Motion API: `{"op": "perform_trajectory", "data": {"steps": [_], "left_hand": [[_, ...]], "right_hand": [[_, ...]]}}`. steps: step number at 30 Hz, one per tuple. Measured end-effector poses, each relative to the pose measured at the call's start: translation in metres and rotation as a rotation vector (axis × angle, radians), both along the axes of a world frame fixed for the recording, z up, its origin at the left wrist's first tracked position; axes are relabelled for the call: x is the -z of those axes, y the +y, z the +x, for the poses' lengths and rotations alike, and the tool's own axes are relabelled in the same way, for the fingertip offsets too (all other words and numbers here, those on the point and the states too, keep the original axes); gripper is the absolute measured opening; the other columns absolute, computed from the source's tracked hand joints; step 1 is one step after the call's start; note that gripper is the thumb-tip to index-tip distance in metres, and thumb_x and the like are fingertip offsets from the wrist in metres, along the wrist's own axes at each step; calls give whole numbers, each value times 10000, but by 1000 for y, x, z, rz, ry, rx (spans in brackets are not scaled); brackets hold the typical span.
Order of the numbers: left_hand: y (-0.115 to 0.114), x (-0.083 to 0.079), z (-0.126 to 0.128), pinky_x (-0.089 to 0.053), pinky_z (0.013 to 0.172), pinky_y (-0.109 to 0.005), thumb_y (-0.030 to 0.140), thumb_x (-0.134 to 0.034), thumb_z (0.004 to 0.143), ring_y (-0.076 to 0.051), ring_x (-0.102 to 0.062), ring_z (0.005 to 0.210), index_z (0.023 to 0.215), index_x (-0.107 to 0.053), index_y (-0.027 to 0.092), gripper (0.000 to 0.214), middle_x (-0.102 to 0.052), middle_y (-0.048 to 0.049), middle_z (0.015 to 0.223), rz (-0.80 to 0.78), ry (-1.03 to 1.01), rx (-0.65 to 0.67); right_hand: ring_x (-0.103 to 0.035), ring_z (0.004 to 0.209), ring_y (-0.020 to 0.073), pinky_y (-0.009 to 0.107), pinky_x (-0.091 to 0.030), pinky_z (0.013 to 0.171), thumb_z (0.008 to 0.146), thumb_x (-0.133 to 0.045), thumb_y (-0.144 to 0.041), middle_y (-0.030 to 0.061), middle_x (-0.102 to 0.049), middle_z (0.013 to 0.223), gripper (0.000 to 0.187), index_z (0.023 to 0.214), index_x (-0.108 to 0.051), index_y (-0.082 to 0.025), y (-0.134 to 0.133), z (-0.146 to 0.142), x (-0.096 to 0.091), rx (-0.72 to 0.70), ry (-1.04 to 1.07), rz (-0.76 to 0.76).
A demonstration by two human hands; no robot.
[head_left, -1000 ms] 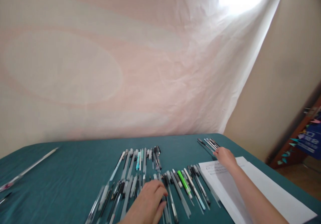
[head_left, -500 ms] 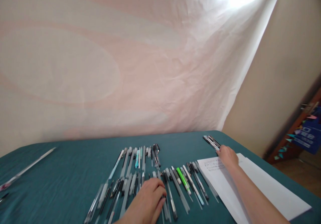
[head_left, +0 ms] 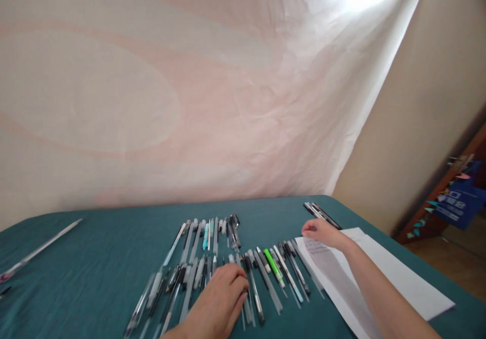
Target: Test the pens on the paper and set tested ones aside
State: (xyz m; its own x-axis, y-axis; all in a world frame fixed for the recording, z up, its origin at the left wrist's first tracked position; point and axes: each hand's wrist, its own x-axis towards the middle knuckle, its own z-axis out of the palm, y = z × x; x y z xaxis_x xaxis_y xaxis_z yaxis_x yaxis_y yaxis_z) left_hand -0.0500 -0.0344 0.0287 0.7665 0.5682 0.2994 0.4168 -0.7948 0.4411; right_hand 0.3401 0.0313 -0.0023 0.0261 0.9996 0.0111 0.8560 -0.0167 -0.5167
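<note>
Left hand (head_left: 220,298) lay palm down, low and near the middle, fingers (head_left: 237,283) loosely curled and pointing up-right, gripping nothing visible. Right hand (head_left: 322,233) reached further forward on a bare, outstretched forearm, palm down, fingers bent toward the left; whether anything was pinched could not be told.

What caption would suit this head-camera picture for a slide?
Left hand rests on a spread of plastic pens on a teal tablecloth; right hand hovers over a white paper sheet.
</note>
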Motion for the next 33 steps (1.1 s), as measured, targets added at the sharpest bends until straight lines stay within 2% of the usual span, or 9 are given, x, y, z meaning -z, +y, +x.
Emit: {"op": "perform_trajectory", "data": {"steps": [4,8,12,15,19,24,29,33], "left_hand": [[-2,1,2,-410,893,-343,160,-401,882,-197,-502,972,975,-550,214,184,-534,-60,1046,20,-1,-16],[-4,0,5,-391,915,-364,199,-396,898,-201,-494,993,996,-549,217,182,-530,-59,1061,20,-2,-44],[-8,-5,10,-392,908,-358,212,-384,906,-199,-491,1000,990,-549,215,185,-528,-59,1059,-11,-4,-39],[-11,-10,14,-400,896,-350,196,-375,903,-198,-498,991,1002,-543,216,195,-533,-61,1053,-49,-20,-33],[-11,-14,27,-408,883,-342,168,-359,898,-193,-506,978,1048,-511,212,218,-535,-67,1048,-115,-121,-52],[-9,-10,47,-438,792,-304,155,-390,880,-173,-531,855,982,-521,192,170,-542,-52,938,-209,-243,-82],[-13,-1,49,-420,827,-305,131,-360,888,-173,-523,894,986,-523,192,200,-544,-64,958,-207,-372,-76],[-15,1,44,-419,831,-293,98,-359,872,-172,-528,911,983,-529,198,227,-549,-63,959,-190,-402,-67]], "right_hand": [[-550,550,139,218,-392,509,660,-597,-227,32,-636,584,125,652,-667,-124,-9,10,8,-1,10,-15],[-550,559,137,220,-388,524,677,-571,-204,27,-638,601,111,663,-653,-131,-24,15,15,34,0,-17],[-560,580,141,222,-388,543,685,-551,-188,21,-639,618,96,662,-635,-146,-36,12,13,57,-36,-26],[-576,651,161,242,-397,610,683,-550,-178,37,-644,678,81,676,-626,-150,-41,2,3,71,-87,-9],[-575,815,189,262,-378,731,713,-566,-232,76,-638,866,130,807,-611,-155,-47,-23,-10,85,-145,34],[-585,688,181,242,-358,596,717,-595,-330,48,-635,740,275,927,-563,-155,-62,-58,-10,86,-171,-52],[-592,693,179,232,-325,582,717,-577,-221,43,-629,737,361,1056,-487,-138,-70,-70,-7,112,-216,-106],[-604,718,191,237,-316,585,698,-537,-138,56,-637,738,298,994,-502,-145,-72,-76,-12,138,-265,-118]]}}
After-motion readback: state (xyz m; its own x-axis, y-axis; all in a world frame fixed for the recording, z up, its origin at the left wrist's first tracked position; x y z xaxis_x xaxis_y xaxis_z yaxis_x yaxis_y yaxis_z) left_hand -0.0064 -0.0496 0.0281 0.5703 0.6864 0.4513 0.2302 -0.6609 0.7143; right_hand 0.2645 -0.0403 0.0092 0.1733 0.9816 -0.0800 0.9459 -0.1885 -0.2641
